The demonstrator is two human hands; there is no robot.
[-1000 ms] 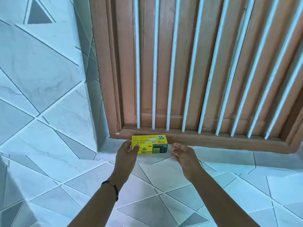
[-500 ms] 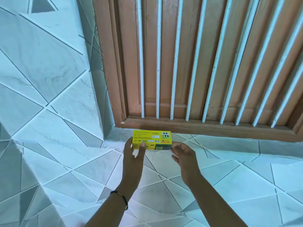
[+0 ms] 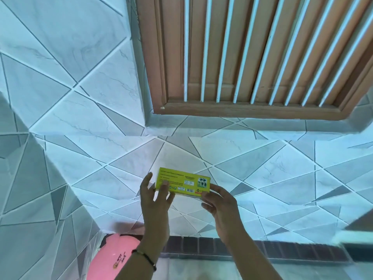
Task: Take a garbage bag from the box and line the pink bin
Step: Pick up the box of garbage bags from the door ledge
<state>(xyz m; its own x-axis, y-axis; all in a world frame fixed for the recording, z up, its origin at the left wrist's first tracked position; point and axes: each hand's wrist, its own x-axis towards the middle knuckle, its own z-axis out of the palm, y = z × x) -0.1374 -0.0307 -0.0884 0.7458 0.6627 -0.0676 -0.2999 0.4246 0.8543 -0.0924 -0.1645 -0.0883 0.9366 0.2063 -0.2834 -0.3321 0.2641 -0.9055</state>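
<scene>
A small yellow garbage bag box [image 3: 182, 181] is held up in front of the tiled wall, its printed face toward me. My left hand [image 3: 156, 201] grips its left end, thumb across the front. My right hand [image 3: 221, 203] holds its right end from below with curled fingers. The pink bin [image 3: 113, 257] shows at the bottom left, below my left forearm, partly hidden by it. No bag is visible outside the box.
A brown wooden window frame [image 3: 252, 112] with white bars fills the upper right above a tiled sill [image 3: 242, 126]. Grey-and-white tiled walls meet in a corner on the left. A dark brick strip [image 3: 262, 249] runs along the wall's base.
The box has come off the window sill and moved down and toward me, held in both hands. My view has tilted down, bringing the pink bin into sight.
</scene>
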